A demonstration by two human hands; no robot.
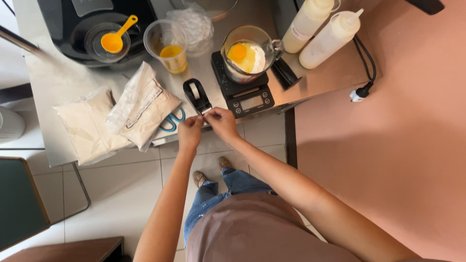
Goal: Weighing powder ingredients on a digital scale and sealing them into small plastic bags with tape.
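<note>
Grip: left hand (190, 132) and right hand (221, 121) both pinch a short strip of tape (207, 111) drawn from the black tape dispenser (196, 95) at the steel surface (58, 82) edge. Left to right: two flour bags (116, 116), blue scissors (172, 121), dispenser, digital scale (245, 94) bearing glass jug (247, 53), two squeeze bottles (320, 34). Risk, judged: the strip may fold onto itself, or the pull may drag the dispenser off the edge.

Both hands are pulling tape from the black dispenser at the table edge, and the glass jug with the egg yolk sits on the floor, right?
Not quite. The head view shows the glass jug on the black scale, not the floor. Both the left hand and right hand are at the black dispenser.
</note>
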